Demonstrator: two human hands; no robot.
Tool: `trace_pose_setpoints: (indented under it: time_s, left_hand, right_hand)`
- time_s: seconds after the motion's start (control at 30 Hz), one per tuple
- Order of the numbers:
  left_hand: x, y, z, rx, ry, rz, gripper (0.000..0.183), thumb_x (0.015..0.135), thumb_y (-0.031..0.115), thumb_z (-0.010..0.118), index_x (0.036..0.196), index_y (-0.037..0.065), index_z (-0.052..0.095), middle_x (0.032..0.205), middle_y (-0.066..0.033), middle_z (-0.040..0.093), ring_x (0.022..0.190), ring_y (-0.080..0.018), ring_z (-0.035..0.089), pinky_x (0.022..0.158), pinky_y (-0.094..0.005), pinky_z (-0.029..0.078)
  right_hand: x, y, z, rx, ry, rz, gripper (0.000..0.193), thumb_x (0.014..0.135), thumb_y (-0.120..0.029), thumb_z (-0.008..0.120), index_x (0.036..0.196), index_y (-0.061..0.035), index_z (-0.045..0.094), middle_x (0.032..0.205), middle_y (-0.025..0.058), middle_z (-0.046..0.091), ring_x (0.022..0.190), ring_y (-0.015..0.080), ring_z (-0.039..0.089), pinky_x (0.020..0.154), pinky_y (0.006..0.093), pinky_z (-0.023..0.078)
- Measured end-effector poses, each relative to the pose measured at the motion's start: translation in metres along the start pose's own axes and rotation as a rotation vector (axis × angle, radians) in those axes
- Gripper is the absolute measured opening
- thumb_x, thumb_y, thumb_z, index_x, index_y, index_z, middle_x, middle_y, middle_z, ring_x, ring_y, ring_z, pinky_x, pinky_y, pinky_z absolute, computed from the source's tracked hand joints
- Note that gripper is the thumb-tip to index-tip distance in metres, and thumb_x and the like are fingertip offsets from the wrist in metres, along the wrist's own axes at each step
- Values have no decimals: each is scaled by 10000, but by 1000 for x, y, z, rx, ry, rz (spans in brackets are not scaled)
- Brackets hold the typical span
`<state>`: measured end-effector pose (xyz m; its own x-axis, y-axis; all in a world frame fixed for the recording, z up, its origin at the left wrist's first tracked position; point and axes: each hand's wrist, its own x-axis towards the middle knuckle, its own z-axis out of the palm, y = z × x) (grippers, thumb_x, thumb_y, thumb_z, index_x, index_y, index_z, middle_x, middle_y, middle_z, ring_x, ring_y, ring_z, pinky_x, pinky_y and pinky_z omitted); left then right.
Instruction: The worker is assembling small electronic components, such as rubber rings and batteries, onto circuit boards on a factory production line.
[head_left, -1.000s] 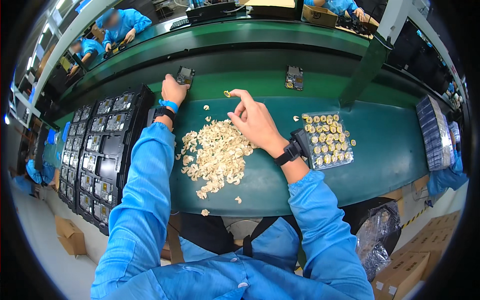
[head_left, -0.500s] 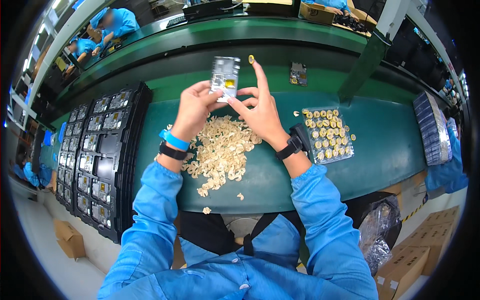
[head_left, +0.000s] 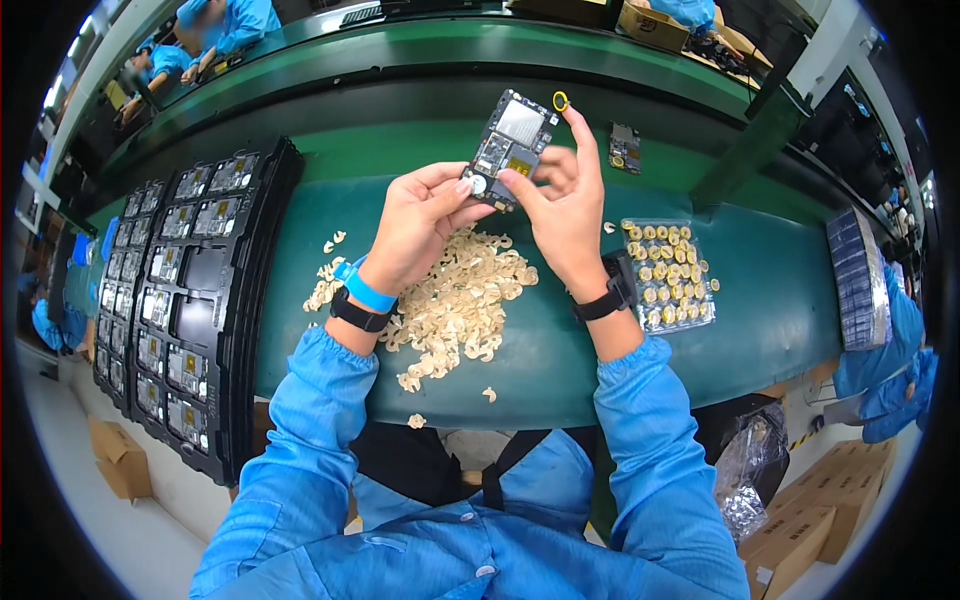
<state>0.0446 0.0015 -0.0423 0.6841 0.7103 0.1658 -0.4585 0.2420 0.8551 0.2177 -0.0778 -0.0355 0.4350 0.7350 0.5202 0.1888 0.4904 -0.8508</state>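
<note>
Above the green table [head_left: 560, 365], the left hand [head_left: 415, 222] pinches a circuit board [head_left: 507, 148] low down. The right hand [head_left: 566, 215] touches it by thumb, its grip hard to tell, with a round yellow piece [head_left: 560, 102] on one fingertip.

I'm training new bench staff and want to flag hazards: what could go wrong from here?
The yellow-rimmed disc sits at the tip of the right hand's extended index finger, with no other finger pinching it, so it could fall.

The circuit board is up in the air in the left hand's grip at its lower end; a slip might drop it on the green table.

The right thumb lies at the board's face and might press on its parts.
</note>
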Motion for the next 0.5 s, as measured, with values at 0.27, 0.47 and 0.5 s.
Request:
trace_pose_setpoints:
  time_s: [0.27,0.47,0.5]
  left_hand:
    - [0,-4,1,53,40,15,329,1073,48,514,1352,-117,565,1249,-194,687,1099,-232,716,973,-334,610]
    - [2,-6,-1,124,-12,14,339,1085,101,526,1352,-101,578,1244,-170,696,1096,-205,710,979,-326,595]
    - [2,-7,-1,121,-8,10,339,1085,101,526,1352,-101,578,1244,-170,696,1096,-205,710,979,-326,595]
  right_hand:
    - [1,-9,-5,-68,-151,-28,139,938,-87,756,986,40,730,816,19,683,687,41,585,613,215,480]
    - [1,-8,-1,-241,-293,41,168,957,-95,698,947,73,695,721,59,668,637,61,577,575,266,466]
    - [0,-10,-1,-241,-295,47,168,957,-95,698,947,73,695,721,59,668,637,61,577,575,266,466]
